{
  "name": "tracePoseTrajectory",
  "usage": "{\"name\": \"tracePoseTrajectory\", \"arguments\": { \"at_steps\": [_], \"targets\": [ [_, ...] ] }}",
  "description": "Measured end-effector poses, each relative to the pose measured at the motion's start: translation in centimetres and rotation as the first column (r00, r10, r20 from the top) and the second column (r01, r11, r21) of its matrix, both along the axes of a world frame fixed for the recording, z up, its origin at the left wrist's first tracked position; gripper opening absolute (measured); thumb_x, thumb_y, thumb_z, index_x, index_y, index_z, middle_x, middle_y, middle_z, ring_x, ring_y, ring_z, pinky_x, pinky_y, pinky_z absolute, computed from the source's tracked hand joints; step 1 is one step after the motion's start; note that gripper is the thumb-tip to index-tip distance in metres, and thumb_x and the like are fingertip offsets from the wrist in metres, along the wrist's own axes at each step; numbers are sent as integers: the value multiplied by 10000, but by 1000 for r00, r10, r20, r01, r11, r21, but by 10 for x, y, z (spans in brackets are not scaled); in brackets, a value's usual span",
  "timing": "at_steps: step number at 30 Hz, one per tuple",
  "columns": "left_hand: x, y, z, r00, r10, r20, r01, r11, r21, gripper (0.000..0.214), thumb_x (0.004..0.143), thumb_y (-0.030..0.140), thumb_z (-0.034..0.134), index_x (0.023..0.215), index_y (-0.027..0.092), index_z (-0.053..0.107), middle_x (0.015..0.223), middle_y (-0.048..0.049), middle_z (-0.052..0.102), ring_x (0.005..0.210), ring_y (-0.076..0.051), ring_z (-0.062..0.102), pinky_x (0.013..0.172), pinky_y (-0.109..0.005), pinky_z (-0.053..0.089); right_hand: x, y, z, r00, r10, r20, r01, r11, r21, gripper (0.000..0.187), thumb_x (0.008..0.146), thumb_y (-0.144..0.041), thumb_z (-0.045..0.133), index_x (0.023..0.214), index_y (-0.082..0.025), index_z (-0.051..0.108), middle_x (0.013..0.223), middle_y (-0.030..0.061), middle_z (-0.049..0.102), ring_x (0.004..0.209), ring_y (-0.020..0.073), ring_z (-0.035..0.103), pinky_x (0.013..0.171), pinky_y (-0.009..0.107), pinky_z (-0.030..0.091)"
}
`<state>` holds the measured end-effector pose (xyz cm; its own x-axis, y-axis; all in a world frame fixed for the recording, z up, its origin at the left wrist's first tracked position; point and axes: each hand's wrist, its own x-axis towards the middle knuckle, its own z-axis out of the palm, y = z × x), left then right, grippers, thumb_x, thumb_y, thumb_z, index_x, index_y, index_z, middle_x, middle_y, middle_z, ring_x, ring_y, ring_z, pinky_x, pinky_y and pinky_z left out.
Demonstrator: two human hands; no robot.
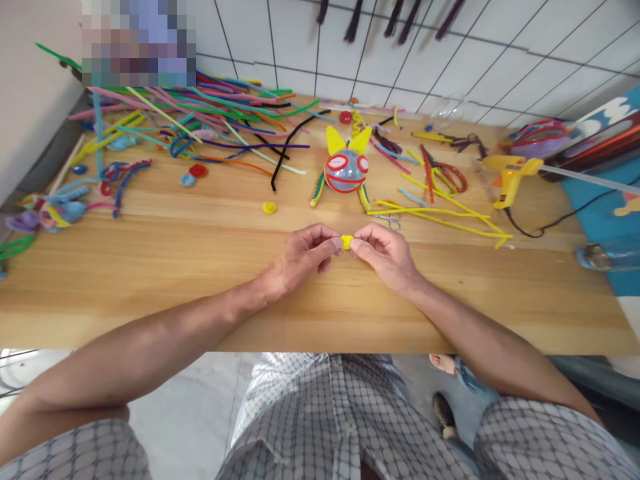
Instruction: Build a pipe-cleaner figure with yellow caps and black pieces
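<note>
Between my two hands, above the wooden table, is a small yellow coil of pipe cleaner (347, 242). The fingertips of my left hand (313, 250) pinch its left side. On its right side, the thumb and fingers of my right hand (383, 253) are closed on it. Just beyond them stands a round figure (346, 172) with yellow ears, red-rimmed eyes and green-and-yellow legs. A flat yellow coil (269, 208) lies to the left of the figure. Small scissors (389, 220) rest behind my right hand, beside long yellow pipe cleaners (440, 212).
Many coloured pipe cleaners (215, 107) are heaped at the back left of the table (150, 280). At the right lie red-handled pliers (450, 177) and a yellow glue gun (510, 177) with a black cord. A colourful finished piece (63, 212) lies at far left. Another person's foot (444, 413) shows below.
</note>
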<state>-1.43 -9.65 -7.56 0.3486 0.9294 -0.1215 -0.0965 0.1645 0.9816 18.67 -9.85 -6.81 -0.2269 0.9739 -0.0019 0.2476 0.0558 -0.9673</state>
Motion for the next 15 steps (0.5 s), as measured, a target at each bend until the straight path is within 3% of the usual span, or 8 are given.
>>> {"name": "tracePoseTrajectory", "arguments": {
  "at_steps": [15],
  "targets": [
    [-1,2,-3,999,-28,-30,28,999,19,343,832,483,811,818,160,696,655,18,623,529,-77,507,545,-222,423,0,1,-4,1000,5,-5,-5,1000,15,404,852,-594,779,808,-209,666,687,-17,612,616,128,501,580,278,392]
  ]
}}
